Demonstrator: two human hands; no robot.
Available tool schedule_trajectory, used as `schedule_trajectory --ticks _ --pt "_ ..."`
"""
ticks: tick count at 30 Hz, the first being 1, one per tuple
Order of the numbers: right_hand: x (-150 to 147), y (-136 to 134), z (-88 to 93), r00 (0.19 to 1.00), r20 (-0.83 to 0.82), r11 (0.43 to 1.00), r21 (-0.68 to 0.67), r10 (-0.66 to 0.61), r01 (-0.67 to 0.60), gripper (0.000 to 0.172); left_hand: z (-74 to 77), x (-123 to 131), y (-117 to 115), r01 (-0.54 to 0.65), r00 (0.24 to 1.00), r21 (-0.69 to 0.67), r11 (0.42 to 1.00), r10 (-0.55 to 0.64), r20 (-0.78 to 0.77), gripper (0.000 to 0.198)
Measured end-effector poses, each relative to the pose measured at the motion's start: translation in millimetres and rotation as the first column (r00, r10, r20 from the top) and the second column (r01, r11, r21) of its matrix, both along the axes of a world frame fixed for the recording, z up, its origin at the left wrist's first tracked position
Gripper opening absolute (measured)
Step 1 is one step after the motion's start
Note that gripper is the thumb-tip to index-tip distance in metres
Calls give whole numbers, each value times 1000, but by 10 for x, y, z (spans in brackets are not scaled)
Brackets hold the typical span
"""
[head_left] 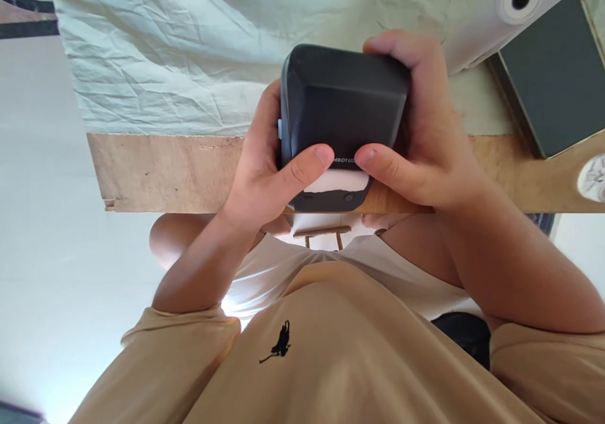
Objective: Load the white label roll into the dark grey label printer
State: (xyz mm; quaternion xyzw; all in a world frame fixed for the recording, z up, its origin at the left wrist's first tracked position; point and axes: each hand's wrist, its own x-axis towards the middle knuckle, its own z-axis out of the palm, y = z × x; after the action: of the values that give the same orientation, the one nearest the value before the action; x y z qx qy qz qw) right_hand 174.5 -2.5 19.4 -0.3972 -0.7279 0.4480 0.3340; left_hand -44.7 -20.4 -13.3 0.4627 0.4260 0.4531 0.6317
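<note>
A: Device (350, 103): where?
B: Front edge of the desk (161, 172), mid-view, between both hands. Black; blue tab (280, 129) on its left side. Cannot tell if it rests on the wood or is held above it.
A: Hands?
B: Both gripping it. Left hand (258, 166) round the left side, right hand (437, 128) round the right; thumbs on the front, tips near each other.
A: Writing?
B: Pale capitals between the thumbs. "MBOT" reads; left thumb covers what stands before it, smaller marks after it too blurred. Power symbol low on the right. Black figure on the shirt (359, 355), wordless.
A: Containers, contents?
B: White paper (334, 181) shows across the device's front, lower edge uneven. Dark flat case (555, 84) at right, partly on the cloth (179, 58); inside not visible. White roll (491, 27) beside it, overlapping its corner in view, dark hole in the end. Patterned white disc (592, 178) at the right edge, cut off.
</note>
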Motion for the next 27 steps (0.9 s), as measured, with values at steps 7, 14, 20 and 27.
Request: schedule_trajectory --ticks 7,14,20,27 --pt "0 2 -20 999 -47 998 -53 19 -21 61 -356 -23 106 17 998 198 980 -28 51 63" --pt "-19 18 -87 994 -110 999 -41 -17 13 70 -148 -66 -11 13 1000 149 989 -15 12 51" --pt "-24 27 -117 998 -41 997 62 -43 46 72 -9 99 2 -102 995 -9 995 101 -11 62" --pt "14 30 -119 1000 -11 989 150 -9 11 75 169 256 14 -147 986 -111 983 154 60 64"
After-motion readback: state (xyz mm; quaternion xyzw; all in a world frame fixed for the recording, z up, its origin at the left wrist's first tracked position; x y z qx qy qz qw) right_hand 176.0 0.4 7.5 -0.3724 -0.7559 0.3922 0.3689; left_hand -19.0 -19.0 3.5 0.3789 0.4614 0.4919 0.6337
